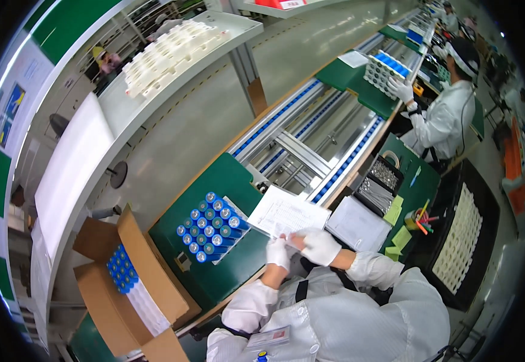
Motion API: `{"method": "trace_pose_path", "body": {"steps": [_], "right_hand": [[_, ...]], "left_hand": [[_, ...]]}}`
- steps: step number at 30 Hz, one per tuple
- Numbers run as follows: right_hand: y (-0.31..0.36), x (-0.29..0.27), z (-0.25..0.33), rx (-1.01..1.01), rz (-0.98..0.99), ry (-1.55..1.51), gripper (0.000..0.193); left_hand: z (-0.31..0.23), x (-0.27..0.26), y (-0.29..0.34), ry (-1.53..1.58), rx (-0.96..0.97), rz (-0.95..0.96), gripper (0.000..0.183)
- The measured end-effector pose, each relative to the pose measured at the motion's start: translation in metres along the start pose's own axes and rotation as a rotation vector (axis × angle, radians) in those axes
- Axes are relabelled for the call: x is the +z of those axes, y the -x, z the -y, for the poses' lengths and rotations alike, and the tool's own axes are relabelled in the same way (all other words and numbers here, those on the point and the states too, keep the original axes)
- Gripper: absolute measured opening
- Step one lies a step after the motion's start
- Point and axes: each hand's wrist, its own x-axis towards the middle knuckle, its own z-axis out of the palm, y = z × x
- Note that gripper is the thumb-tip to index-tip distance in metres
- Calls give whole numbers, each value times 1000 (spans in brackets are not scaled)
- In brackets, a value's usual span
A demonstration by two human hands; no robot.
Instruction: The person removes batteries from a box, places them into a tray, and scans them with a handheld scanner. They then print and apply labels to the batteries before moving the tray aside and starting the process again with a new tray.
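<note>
My left hand (pixel 278 253), in a white glove, is closed with its fingertips up against those of my right hand (pixel 319 246). The right hand is gloved too, with bare fingertips showing, and its fingers are pinched together. Whatever lies between them is too small to make out. Just beyond the fingers is a printed paper form (pixel 288 211), its near edge close to both hands; whether they touch it I cannot tell. Left of the hands, blue cylindrical battery cells (pixel 209 224) stand upright in rows, with a white holder (pixel 236 211) showing at their right side.
An open cardboard box (pixel 136 220) with more blue cells stands at left. To the right are a clear-covered stack of paper (pixel 359 223), black trays of metal parts (pixel 376 190), sticky notes (pixel 401 237) and a pen cup (pixel 420 220). A conveyor (pixel 311 154) runs toward a co-worker (pixel 449 114).
</note>
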Motion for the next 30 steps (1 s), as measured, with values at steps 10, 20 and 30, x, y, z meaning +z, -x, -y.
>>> {"method": "trace_pose_path", "body": {"steps": [10,20,30], "right_hand": [[-4,30,-90,847,256,-554,36],[-76,114,-146,813,164,-365,20],[-130,149,-141,639,312,-36,44]], "left_hand": [[1,-83,-30,-421,242,-123,16],[26,-218,5,-298,173,-492,19],[95,-305,152,-30,213,-895,14]]}}
